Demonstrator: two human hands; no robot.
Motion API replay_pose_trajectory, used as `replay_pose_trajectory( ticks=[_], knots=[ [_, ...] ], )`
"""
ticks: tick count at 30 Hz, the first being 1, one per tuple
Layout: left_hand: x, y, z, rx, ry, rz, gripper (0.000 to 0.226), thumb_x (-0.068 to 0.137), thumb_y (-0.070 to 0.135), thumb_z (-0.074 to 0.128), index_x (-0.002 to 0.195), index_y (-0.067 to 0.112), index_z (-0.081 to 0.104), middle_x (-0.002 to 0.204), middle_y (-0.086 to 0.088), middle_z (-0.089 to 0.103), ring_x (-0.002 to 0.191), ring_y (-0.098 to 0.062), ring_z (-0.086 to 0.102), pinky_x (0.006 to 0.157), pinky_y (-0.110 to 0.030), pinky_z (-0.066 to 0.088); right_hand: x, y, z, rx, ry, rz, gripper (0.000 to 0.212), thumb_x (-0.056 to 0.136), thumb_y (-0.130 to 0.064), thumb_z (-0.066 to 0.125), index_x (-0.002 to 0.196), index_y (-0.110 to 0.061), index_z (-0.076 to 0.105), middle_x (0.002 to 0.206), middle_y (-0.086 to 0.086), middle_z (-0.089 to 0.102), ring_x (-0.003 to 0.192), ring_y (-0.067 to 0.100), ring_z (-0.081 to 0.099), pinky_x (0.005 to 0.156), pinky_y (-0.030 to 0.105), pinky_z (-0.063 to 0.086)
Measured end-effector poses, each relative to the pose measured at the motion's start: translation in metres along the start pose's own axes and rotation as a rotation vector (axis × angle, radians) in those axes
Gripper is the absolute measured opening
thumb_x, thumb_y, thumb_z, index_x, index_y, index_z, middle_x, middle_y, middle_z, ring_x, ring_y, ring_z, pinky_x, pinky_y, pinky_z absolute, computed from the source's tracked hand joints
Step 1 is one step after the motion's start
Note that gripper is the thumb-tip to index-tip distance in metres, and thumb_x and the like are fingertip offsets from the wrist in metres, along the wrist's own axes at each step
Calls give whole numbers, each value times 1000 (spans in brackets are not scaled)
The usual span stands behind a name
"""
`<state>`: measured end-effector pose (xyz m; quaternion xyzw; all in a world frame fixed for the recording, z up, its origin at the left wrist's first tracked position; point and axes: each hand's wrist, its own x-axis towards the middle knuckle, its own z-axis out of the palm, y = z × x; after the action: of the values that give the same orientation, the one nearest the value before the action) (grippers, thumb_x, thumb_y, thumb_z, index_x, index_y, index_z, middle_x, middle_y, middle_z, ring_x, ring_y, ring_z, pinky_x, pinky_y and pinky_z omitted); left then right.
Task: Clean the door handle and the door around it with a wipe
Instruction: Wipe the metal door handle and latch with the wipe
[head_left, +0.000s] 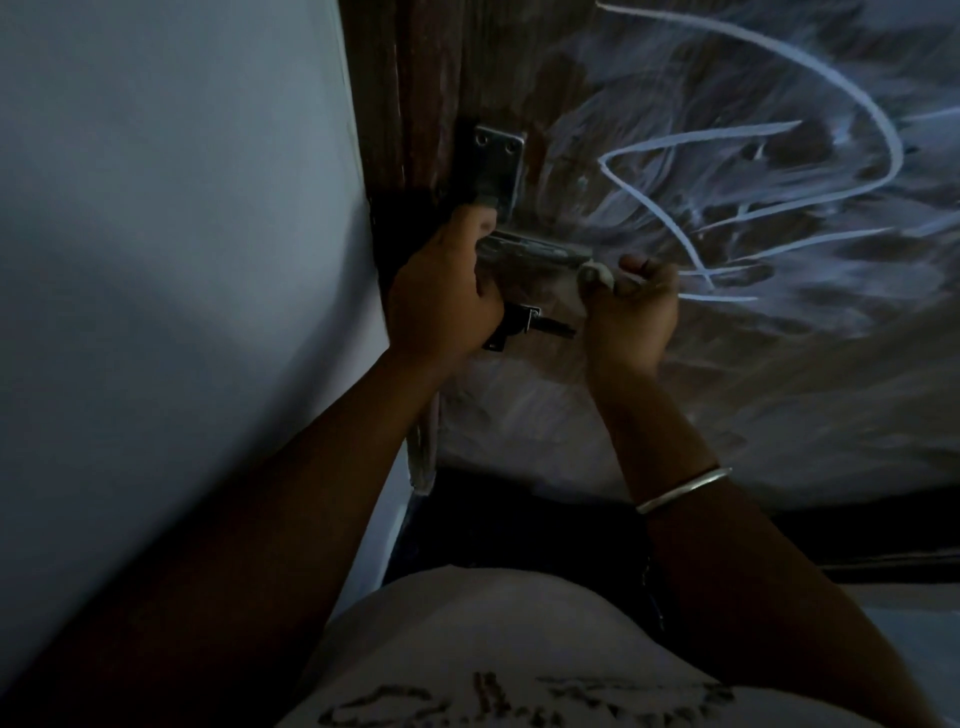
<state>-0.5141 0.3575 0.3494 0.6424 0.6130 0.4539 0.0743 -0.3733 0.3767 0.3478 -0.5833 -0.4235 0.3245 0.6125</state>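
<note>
A metal lever door handle (540, 252) juts right from its silver backplate (497, 161) on a dark wooden door (727, 364) smeared with pale streaks and chalk-like lines. My left hand (447, 296) is wrapped around the handle's base, near the plate. My right hand (634, 301) is closed on a small pale wipe (595, 274), pressed against the free end of the lever. A dark key and lock piece (535, 323) show below the handle, between my hands.
A pale wall (182, 234) fills the left side, meeting the door's edge (415, 130). A metal bangle (683, 488) circles my right forearm. My light shirt (493, 649) shows at the bottom, and a dark floor strip lies below the door.
</note>
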Motion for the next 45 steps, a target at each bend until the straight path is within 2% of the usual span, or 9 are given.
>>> replay_pose_trajectory(
  ticks=[6, 9, 15, 19, 24, 29, 35, 40, 45],
  knots=[
    [3, 0, -4, -63, -7, -33, 51, 74, 1, 60, 123, 12, 47, 125, -4, 59, 91, -30, 63, 79, -40, 54, -22, -3, 13, 382, 24, 268, 29, 83, 12, 58, 85, -14, 45, 91, 10, 59, 85, 19, 63, 83, 41, 56],
    [5, -3, -5, -74, -11, -67, 53, 74, 1, 61, 123, 14, 46, 126, 3, 59, 87, -30, 63, 71, -28, 50, -25, -5, 10, 289, 77, 146, 31, 80, 4, 65, 83, -22, 48, 83, -1, 61, 73, 3, 65, 69, 24, 57],
    [9, -8, -8, -174, 24, -61, 47, 75, -4, 57, 119, 11, 49, 120, 1, 63, 97, 0, 53, 74, 3, 38, -18, 9, -5, -77, 186, -185, 25, 76, -16, 74, 67, -26, 53, 77, 16, 65, 66, 14, 58, 60, 20, 48],
    [4, -6, -3, -300, 187, -12, 33, 75, -8, 54, 106, 4, 54, 108, 0, 64, 100, -8, 59, 84, -14, 48, -5, 10, 2, -314, 97, -416, 13, 74, -16, 72, 67, -13, 62, 66, 2, 60, 61, 8, 53, 57, 20, 42],
    [8, -11, -6, -266, 314, -51, 22, 76, -4, 55, 98, 1, 57, 91, 5, 63, 88, -8, 62, 81, -6, 43, -15, 13, 18, -447, -64, -524, 8, 79, -12, 69, 84, -7, 74, 80, 13, 72, 74, 25, 67, 69, 27, 48],
    [7, -16, -5, -253, 360, -106, 19, 75, -5, 51, 92, -1, 59, 86, 1, 64, 82, -9, 61, 77, -10, 47, -8, 3, 4, -455, 40, -544, 9, 75, -8, 72, 83, -5, 74, 75, 16, 70, 68, 26, 65, 64, 18, 39],
    [6, -18, -1, -208, 331, -140, 21, 77, 0, 58, 97, 3, 59, 89, -3, 66, 82, -7, 58, 73, -8, 45, -14, -1, 30, -500, -103, -646, 10, 81, -10, 69, 84, -2, 73, 77, 16, 71, 69, 24, 66, 64, 16, 38],
    [1, -21, 0, -215, 309, -122, 24, 76, -2, 60, 99, 1, 57, 89, -10, 66, 79, -10, 57, 67, -4, 41, -9, 7, 19, -477, -82, -564, 9, 79, -11, 70, 84, -5, 73, 78, 13, 71, 71, 26, 67, 66, 30, 49],
    [0, -21, 0, -212, 302, -105, 22, 78, -3, 60, 100, -1, 57, 87, -12, 65, 79, -12, 58, 69, -8, 43, -9, -2, 27, -439, -55, -608, 9, 80, -14, 69, 79, -4, 71, 70, 12, 69, 63, 20, 63, 58, 17, 37]
  ],
)
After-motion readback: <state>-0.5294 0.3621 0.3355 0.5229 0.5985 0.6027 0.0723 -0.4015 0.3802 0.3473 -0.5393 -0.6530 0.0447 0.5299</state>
